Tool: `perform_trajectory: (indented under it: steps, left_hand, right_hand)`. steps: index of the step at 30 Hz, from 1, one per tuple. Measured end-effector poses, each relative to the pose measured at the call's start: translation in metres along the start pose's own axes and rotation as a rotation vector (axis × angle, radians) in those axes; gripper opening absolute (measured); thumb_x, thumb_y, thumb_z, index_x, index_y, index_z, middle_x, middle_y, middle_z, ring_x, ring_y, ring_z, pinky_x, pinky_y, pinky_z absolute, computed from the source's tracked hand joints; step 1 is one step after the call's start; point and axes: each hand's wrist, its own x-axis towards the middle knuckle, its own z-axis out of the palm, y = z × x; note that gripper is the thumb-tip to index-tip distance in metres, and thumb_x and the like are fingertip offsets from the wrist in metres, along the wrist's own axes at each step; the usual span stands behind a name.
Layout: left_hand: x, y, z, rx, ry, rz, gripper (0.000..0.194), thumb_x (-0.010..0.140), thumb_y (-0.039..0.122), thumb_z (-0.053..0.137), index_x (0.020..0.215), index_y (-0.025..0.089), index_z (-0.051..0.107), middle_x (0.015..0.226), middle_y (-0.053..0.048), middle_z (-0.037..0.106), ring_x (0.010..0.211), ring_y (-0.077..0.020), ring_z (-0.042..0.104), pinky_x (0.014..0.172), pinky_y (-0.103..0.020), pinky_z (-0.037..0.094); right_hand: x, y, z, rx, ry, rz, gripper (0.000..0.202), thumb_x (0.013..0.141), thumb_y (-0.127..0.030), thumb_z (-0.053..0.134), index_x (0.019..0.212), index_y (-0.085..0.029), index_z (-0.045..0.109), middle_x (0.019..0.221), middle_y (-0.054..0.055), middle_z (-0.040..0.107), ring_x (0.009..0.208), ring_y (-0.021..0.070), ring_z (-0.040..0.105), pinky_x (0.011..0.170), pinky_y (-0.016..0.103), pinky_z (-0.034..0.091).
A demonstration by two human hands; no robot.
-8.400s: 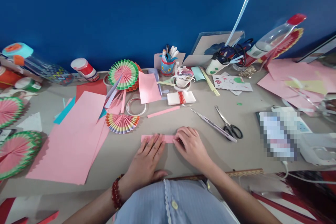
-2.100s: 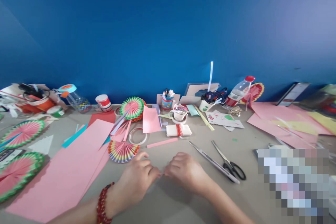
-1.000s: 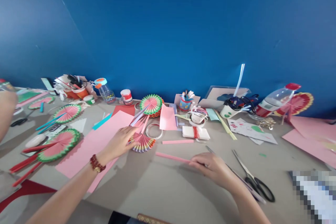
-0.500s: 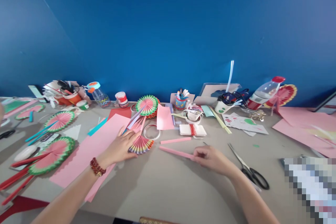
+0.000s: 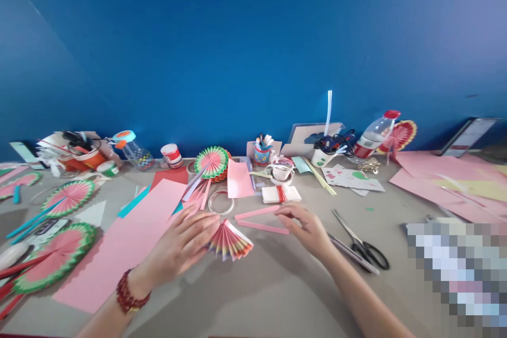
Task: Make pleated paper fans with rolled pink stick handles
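Observation:
My left hand (image 5: 188, 243), with a red bead bracelet at the wrist, is at the left edge of a small folded paper fan (image 5: 231, 242) striped in several colours. Its thumb side is hidden, so its grip on the fan cannot be made out. My right hand (image 5: 303, 224) has its fingers apart at the right ends of two narrow pink paper strips. The upper strip (image 5: 255, 213) runs to its fingertips, and the lower strip (image 5: 263, 227) lies just under them. A large pink sheet (image 5: 130, 243) lies left of and beneath my left forearm.
Scissors (image 5: 358, 243) and a pen-like tool lie beside my right wrist. Round watermelon-coloured fans (image 5: 57, 256) are at the left. A tape roll (image 5: 221, 202), a red-tied white bundle (image 5: 271, 195), cups and a bottle (image 5: 374, 134) stand or lie farther back. Pink sheets lie at the right.
The striped fan has moved right and toward me, along with my left hand. My right hand has let go of the lower pink strip and moved to the strips' right ends. The view has shifted right.

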Motion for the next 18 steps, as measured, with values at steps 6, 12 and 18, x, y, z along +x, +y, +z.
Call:
perform_trajectory:
  steps: [6, 12, 18]
  left_hand:
    - [0.031, 0.026, 0.016, -0.087, 0.153, 0.190, 0.057, 0.093, 0.002, 0.055, 0.146, 0.017, 0.040, 0.142, -0.015, 0.057, 0.142, -0.0300, 0.041, 0.116, -0.059, 0.035]
    - [0.040, 0.045, 0.039, -0.194, 0.220, 0.072, 0.072, 0.091, 0.003, 0.059, 0.154, 0.013, 0.025, 0.143, -0.021, 0.054, 0.141, -0.0297, 0.043, 0.112, -0.050, 0.043]
    - [0.031, 0.077, 0.071, -0.337, 0.277, -0.201, 0.067, 0.097, 0.016, 0.053, 0.156, 0.014, 0.022, 0.140, -0.021, 0.054, 0.133, -0.0286, 0.052, 0.104, -0.040, 0.051]
  right_hand:
    - [-0.014, -0.037, 0.031, 0.434, -0.288, 0.001, 0.046, 0.094, -0.042, 0.064, 0.137, -0.027, 0.057, 0.136, 0.010, 0.060, 0.116, 0.0220, 0.061, 0.098, 0.037, 0.050]
    - [-0.020, -0.033, 0.038, 0.595, -0.315, 0.078, 0.054, 0.095, -0.044, 0.063, 0.146, -0.032, 0.048, 0.152, 0.008, 0.046, 0.137, 0.0250, 0.046, 0.113, 0.044, 0.039]
    - [-0.018, -0.038, 0.051, 0.700, -0.320, 0.191, 0.055, 0.092, -0.051, 0.065, 0.139, -0.024, 0.054, 0.133, 0.012, 0.062, 0.120, 0.0269, 0.059, 0.104, 0.046, 0.046]
